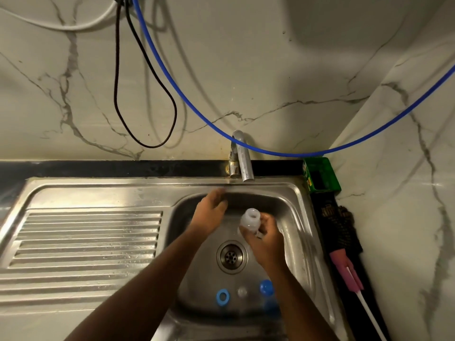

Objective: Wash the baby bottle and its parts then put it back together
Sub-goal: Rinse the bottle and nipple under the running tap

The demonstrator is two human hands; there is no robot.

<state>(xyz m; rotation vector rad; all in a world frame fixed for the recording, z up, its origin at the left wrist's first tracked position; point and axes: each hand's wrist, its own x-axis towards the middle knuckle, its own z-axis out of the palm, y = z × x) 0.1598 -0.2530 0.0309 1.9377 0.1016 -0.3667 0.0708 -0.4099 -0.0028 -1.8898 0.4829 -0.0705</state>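
Along the near edge of the sink basin point(290, 212) three small parts lie on the steel floor: a blue ring point(222, 297), a clear teat point(242, 291) just beside it, and a blue cap point(266, 287) toward the near right corner. They look parked there, apart from the work, probably waiting for their turn at washing or for reassembly

Past the drain point(231, 256), which sits mid-basin, the right hand point(264, 236) curls its fingers round the baby bottle point(250, 219), gripping the body with the open mouth tilted up and toward the far edge, likely so water from the tap point(242, 158) can run straight in. The left hand point(210, 211) holds nothing, its fingers loose and spread, reaching over the far rim toward the tap's base, seemingly to turn the water on. No stream shows at the spout

The sink is stainless steel with a ribbed drainboard point(86, 239) on its left. Along its right edge lie a pink-handled brush point(346, 267) and a green box point(321, 174) at the far right corner. Behind stands a veined marble wall point(221, 70), with a blue hose point(283, 152) and a black cable point(147, 119) hanging across it
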